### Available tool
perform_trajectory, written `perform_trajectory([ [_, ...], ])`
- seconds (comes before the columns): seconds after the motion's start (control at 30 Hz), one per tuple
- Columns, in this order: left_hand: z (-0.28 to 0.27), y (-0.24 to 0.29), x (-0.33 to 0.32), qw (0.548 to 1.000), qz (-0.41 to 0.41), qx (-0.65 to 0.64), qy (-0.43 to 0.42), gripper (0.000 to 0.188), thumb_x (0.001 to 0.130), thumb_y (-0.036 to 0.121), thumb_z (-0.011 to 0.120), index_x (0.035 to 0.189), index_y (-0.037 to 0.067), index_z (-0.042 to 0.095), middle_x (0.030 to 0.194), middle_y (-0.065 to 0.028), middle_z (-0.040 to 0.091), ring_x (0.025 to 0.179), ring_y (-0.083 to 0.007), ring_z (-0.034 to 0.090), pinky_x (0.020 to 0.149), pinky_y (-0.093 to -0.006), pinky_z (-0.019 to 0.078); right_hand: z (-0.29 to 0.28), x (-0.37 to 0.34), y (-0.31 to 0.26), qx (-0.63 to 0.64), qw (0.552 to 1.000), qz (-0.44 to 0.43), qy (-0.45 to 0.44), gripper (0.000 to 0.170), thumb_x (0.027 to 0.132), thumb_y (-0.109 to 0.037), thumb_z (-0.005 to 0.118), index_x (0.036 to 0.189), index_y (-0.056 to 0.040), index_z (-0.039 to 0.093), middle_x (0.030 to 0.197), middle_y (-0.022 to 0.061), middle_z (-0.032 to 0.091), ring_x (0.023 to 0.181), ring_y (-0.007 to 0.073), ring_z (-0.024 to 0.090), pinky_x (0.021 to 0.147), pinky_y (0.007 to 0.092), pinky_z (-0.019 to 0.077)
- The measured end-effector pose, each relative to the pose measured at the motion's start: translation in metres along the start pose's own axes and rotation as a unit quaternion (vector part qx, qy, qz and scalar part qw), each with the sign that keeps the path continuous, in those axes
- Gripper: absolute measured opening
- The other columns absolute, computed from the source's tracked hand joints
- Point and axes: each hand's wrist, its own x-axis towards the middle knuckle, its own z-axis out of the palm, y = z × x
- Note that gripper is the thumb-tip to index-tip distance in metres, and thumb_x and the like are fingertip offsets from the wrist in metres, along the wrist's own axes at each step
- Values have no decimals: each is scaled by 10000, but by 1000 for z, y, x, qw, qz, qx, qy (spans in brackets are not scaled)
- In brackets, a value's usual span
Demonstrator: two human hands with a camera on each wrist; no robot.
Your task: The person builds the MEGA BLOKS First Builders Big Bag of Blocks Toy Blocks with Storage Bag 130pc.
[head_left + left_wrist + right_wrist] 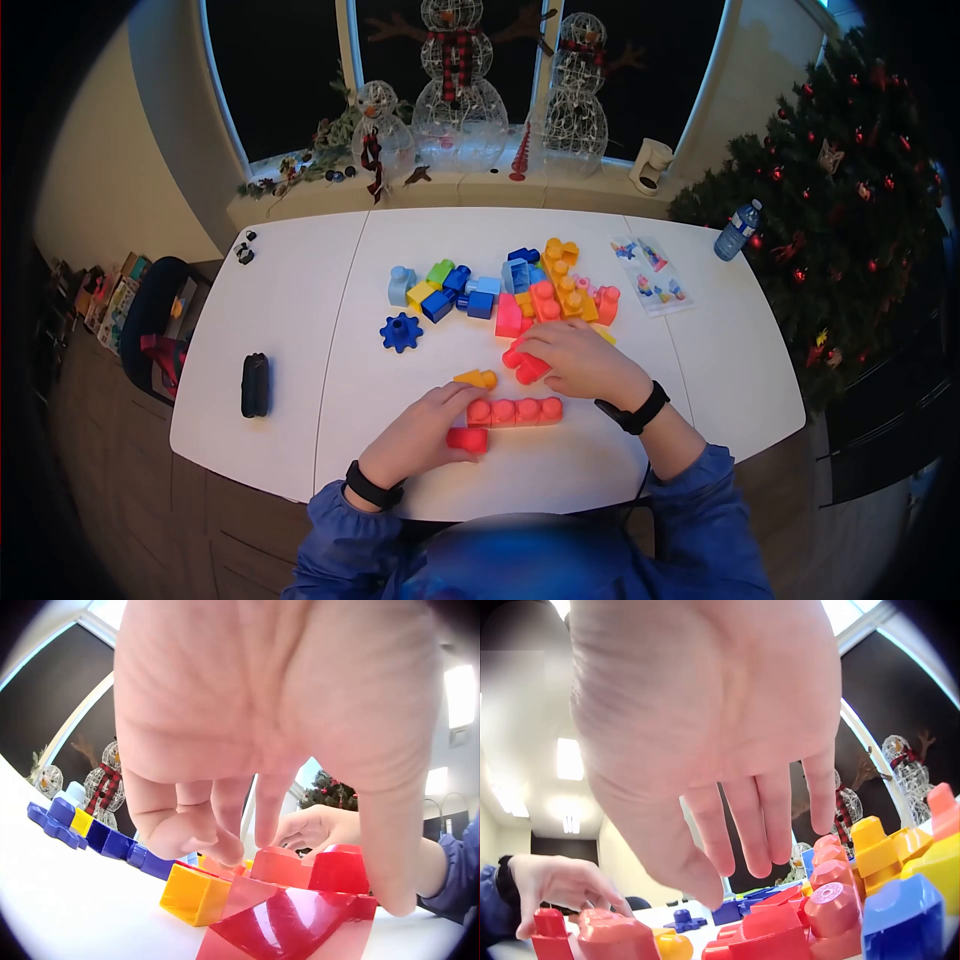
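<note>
A coral block row (515, 412) lies on the white table (390, 400), four round studs up. The left hand (420, 430) reaches over its left end, fingers bent and thumb apart from them, around a small red block (467, 440) on the row's near side; whether they pinch it I cannot tell. An orange wedge block (474, 379) sits just beyond the row's left end, near the left fingers. Beyond the row, the right hand (590, 362) is open above some red pieces (525, 362), its fingers nearly straight, its thumb apart and nothing held between them. Farther beyond the row are a blue gear-shaped block (401, 332), to the left, and mixed coloured blocks (440, 290). Well left of the row is a black case (255, 385); far to its right and beyond, a picture sheet (652, 275) and a water bottle (738, 230).
</note>
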Motion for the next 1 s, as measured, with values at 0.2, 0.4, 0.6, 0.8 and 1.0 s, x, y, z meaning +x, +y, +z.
perform_trajectory([
  [0.2,5,-3,2,1000,-7,-13,9,791,723,165,924,1414,68,553,1304,-177,622,1208,-403,593,1042,-437,504,13,15,4,-77,995,-29,-53,521,784,-124,804,1287,-138,664,1353,60,623,1315,254,552,1104,434,412],
  [0.4,7,-4,3,1000,-14,-1,8,735,723,167,923,1368,58,587,1251,-172,631,1170,-395,606,1009,-435,519,16,21,5,-69,994,-34,-80,524,777,-140,817,1278,-142,665,1308,67,643,1259,256,588,1083,442,432],
  [0.6,8,-4,3,1000,-12,3,7,713,721,166,924,1344,56,596,1220,-164,634,1139,-390,616,985,-434,528,8,15,7,58,998,-17,22,590,732,-140,807,1300,-127,649,1298,88,652,1204,309,626,1030,434,502],
  [0.8,8,-4,2,1000,-14,7,10,700,721,167,924,1332,57,600,1227,-161,639,1145,-392,617,986,-436,529,-28,-9,-17,190,973,34,130,664,727,-115,830,1356,-98,617,1288,131,640,1242,322,630,1027,410,547],
  [1.0,8,-4,2,1000,-5,11,12,706,722,174,924,1337,59,598,1249,-160,641,1161,-391,615,997,-435,527,-40,-35,-37,308,942,76,114,719,693,-115,902,1349,-86,609,1259,114,641,1186,259,656,968,385,616],
])
